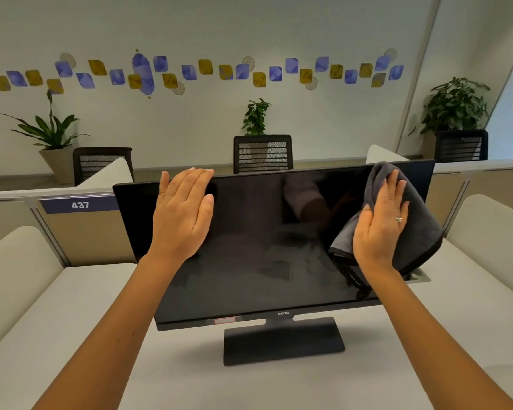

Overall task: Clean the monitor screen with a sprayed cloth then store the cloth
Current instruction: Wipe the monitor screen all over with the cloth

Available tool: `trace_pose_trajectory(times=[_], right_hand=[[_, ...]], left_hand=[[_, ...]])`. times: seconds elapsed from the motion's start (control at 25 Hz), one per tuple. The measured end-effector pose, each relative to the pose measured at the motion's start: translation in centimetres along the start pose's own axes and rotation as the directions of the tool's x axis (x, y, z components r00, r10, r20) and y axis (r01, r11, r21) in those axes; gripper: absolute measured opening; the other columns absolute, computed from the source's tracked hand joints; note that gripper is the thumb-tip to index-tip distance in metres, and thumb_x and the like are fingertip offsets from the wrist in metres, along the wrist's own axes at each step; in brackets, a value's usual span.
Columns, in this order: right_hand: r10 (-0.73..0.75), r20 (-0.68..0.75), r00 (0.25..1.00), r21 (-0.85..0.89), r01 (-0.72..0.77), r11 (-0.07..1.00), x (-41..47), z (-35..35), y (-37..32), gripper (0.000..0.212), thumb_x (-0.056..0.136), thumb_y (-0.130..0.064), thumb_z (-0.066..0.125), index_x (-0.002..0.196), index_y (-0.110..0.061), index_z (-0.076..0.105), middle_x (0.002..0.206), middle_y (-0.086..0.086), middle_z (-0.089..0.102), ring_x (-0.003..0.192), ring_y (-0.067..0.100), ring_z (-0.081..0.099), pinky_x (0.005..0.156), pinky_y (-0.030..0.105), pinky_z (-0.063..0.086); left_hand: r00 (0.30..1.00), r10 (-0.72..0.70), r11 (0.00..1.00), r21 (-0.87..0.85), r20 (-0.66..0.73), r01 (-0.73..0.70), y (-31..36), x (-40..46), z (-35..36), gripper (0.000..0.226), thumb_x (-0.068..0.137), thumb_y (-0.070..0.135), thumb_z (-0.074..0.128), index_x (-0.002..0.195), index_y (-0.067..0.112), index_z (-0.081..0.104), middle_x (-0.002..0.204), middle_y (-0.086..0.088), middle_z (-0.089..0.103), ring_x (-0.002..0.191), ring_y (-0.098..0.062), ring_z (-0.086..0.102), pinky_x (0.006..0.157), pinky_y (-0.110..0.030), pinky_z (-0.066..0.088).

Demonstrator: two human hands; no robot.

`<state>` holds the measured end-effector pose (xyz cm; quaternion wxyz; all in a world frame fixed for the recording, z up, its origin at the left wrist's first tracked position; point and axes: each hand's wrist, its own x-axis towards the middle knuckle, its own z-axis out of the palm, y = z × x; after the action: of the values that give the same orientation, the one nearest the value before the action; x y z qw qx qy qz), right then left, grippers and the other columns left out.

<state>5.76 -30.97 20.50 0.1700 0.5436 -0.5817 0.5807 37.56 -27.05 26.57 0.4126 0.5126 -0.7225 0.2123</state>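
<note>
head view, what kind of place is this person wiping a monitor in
Most likely an open-plan office. The monitor stands on a white desk fenced by low partitions, one carrying a number plate reading 437. Mesh-backed office chairs sit at the desks beyond, with potted plants along the wall.

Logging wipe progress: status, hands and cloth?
Left hand flat, steadying monitor top. Right hand presses grey cloth on screen's right side. Nothing in the way.

White desk (107, 335) carrying a black monitor (249, 247), its flat rectangular stand base (283, 340) resting directly on the desk surface
</note>
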Motion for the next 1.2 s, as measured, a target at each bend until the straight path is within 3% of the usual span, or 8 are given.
trace_pose_trajectory(times=[0.16,0.36,0.56,0.68,0.92,1.0,1.12,1.2], right_hand=[[-0.096,0.012,0.995,0.02,0.096,0.995,-0.9,1.3,-2.6,0.055,0.095,-0.014,0.034,0.147,-0.009,0.018,0.154,0.013,0.025,0.144,0.025,0.011,0.117,0.052,0.013],[-0.287,0.061,0.956,0.016,0.286,0.958,-4.1,3.7,-8.9,0.06,0.086,-0.013,0.043,0.144,-0.007,0.031,0.152,0.007,0.026,0.143,0.026,0.018,0.115,0.052,0.014],[-0.475,0.124,0.871,0.097,0.466,0.879,-7.3,6.3,-15.8,0.055,0.084,-0.01,0.049,0.139,-0.011,0.044,0.148,0.007,0.04,0.142,0.023,0.025,0.115,0.051,0.019],[-0.567,0.192,0.801,0.156,0.545,0.824,-8.9,7.2,-18.0,0.05,0.09,-0.014,0.047,0.139,-0.013,0.044,0.149,0.005,0.038,0.143,0.021,0.023,0.116,0.049,0.017],[-0.686,0.292,0.666,0.087,0.696,0.713,-11.6,6.9,-14.1,0.051,0.091,-0.013,0.046,0.142,-0.015,0.04,0.153,0.001,0.03,0.144,0.018,0.019,0.118,0.044,0.016],[-0.67,0.288,0.684,0.048,0.688,0.724,-11.8,6.1,-11.7,0.055,0.088,-0.01,0.049,0.142,-0.015,0.039,0.152,0.001,0.03,0.144,0.018,0.021,0.117,0.043,0.019],[-0.54,0.26,0.801,-0.083,0.575,0.814,-10.8,4.4,-8.6,0.064,0.081,-0.008,0.047,0.143,-0.012,0.033,0.152,0.003,0.028,0.142,0.021,0.024,0.114,0.045,0.021],[-0.407,0.236,0.883,-0.163,0.449,0.879,-9.1,3.3,-6.8,0.067,0.082,-0.01,0.042,0.146,-0.01,0.023,0.153,0.005,0.023,0.143,0.022,0.019,0.114,0.045,0.017]], left_hand=[[1.0,-0.026,0.996,-0.085,0.018,0.027,-0.5,-0.1,-0.7,0.052,0.091,0.025,0.023,0.134,0.012,0.049,0.137,-0.006,0.052,0.131,-0.019,0.04,0.118,-0.039,0.011],[0.996,-0.042,0.986,-0.156,0.08,0.054,-0.1,0.1,-1.5,0.058,0.088,0.025,0.017,0.135,0.012,0.047,0.138,-0.006,0.05,0.132,-0.017,0.039,0.119,-0.037,0.009],[0.986,-0.106,0.935,-0.323,0.132,0.144,-0.6,0.4,-2.1,0.054,0.09,0.024,0.018,0.136,0.013,0.046,0.136,-0.002,0.052,0.131,-0.01,0.038,0.119,-0.035,0.01],[0.979,-0.112,0.917,-0.362,0.168,0.167,-0.9,0.5,-2.5,0.056,0.091,0.031,0.015,0.135,0.014,0.047,0.136,0.0,0.052,0.126,0.004,0.033,0.118,-0.034,0.01],[0.971,-0.129,0.927,-0.325,0.2,0.19,-0.9,0.6,-2.5,0.053,0.093,0.025,0.016,0.136,0.017,0.045,0.136,-0.001,0.052,0.121,0.01,0.027,0.117,-0.026,0.006],[0.973,-0.117,0.934,-0.312,0.201,0.177,-0.8,0.7,-2.6,0.054,0.093,0.026,0.015,0.137,0.017,0.045,0.137,-0.001,0.051,0.123,0.009,0.028,0.116,-0.024,0.004],[0.972,-0.099,0.943,-0.293,0.212,0.16,-0.6,0.8,-2.5,0.058,0.092,0.027,0.011,0.135,0.02,0.048,0.14,0.001,0.049,0.131,-0.003,0.033,0.116,-0.024,0.0],[0.968,-0.126,0.935,-0.301,0.217,0.189,-0.7,0.8,-2.4,0.059,0.092,0.028,0.009,0.134,0.022,0.049,0.141,0.003,0.048,0.129,0.003,0.029,0.117,-0.025,-0.001]])
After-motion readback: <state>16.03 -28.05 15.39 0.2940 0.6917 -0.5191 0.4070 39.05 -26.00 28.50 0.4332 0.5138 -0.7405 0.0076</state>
